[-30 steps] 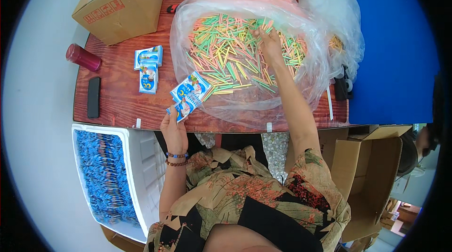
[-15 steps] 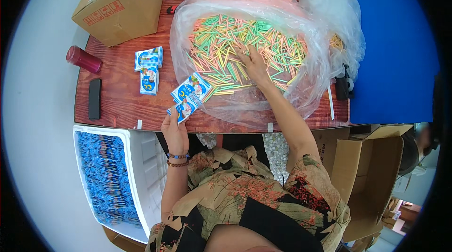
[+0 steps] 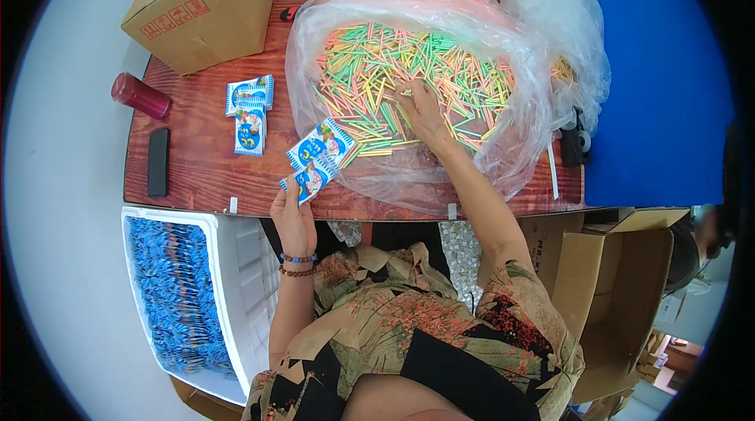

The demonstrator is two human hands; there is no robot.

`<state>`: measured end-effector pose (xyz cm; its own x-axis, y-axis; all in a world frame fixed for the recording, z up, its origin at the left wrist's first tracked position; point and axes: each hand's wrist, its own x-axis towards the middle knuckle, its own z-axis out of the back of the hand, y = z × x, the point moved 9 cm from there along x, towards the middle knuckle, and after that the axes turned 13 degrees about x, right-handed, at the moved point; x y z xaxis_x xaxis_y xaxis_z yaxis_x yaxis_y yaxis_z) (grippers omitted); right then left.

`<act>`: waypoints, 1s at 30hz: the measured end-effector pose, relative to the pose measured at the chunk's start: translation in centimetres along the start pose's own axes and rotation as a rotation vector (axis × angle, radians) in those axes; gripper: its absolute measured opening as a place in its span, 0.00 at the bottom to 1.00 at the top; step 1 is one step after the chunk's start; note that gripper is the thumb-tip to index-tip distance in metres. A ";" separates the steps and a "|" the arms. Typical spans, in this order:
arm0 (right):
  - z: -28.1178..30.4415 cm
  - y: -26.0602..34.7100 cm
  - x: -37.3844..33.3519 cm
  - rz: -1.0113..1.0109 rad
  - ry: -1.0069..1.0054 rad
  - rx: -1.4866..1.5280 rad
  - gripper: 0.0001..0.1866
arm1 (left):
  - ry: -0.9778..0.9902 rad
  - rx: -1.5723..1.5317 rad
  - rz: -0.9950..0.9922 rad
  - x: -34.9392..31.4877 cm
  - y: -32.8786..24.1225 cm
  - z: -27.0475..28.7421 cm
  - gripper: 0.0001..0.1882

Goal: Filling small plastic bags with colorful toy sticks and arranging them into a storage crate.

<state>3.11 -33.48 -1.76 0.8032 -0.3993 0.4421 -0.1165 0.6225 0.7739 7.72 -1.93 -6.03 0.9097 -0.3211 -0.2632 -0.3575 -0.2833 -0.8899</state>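
Note:
Between its thumb and fingers my left hand (image 3: 293,219) pinches a small blue-and-white packet (image 3: 313,179) near the table's front edge. Other packets of the same kind (image 3: 326,140) overlap it, by the near left corner of a large clear plastic bag (image 3: 303,35). Thin pink, yellow and green sticks (image 3: 377,59) lie in a loose heap in the bag's wide mouth. My right hand (image 3: 426,118) reaches in over this heap. Its fingers are curled together, and pale stick ends show at the fingertips; how many it holds is hidden.
More packets (image 3: 250,126) lie on the red-brown table left of the bag. A cardboard box (image 3: 204,16), a dark red cup (image 3: 141,96) and a black case (image 3: 159,163) stand further left. Below is a white foam box (image 3: 211,224) full of blue packets; an open carton (image 3: 621,295) is right.
My right hand has drawn slightly down and left over the sticks, its fingers curling closer together. My left hand and its packet stay nearly in place.

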 end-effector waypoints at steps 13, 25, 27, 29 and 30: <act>-1.5 10.6 0.5 -0.084 -0.281 1.523 0.05 | 0.062 -0.059 0.034 1.0 0.2 -4.5 0.14; -4.8 17.8 -1.4 0.031 -0.320 1.368 0.05 | 0.014 -0.222 0.033 -0.3 -1.3 -4.6 0.11; -5.1 17.7 -1.7 0.024 -0.315 1.363 0.05 | 0.016 -0.232 0.029 -0.3 -1.4 -4.7 0.11; -5.3 17.8 -2.2 0.016 -0.312 1.358 0.05 | 0.013 -0.237 0.026 -0.3 -1.5 -4.9 0.11; -5.8 17.6 -2.5 -0.039 -0.315 1.351 0.05 | 0.013 -0.238 0.027 -0.4 -1.6 -5.1 0.11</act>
<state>2.45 -17.62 8.18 0.6755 -0.6475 0.3529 -0.7117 -0.4473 0.5417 6.86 -5.95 -2.63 0.8969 -0.3428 -0.2793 -0.4227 -0.4794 -0.7691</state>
